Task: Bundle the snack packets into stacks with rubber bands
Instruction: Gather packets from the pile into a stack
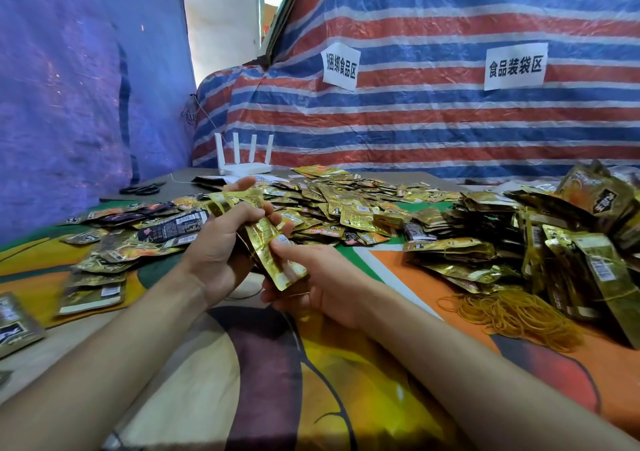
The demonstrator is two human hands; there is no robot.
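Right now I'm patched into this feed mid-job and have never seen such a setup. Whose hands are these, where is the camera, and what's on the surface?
There is no machine: one head-worn camera looks down at a person's bare arms. The left hand and right hand together grip a small stack of gold packets. Loose snack packets cover the patterned cloth. A pile of rubber bands lies to the right, bundled stacks behind it. Scissors and a white router sit at the back.

Glossy gold foil packets (270, 242) lie on matt printed cloth (311, 381).
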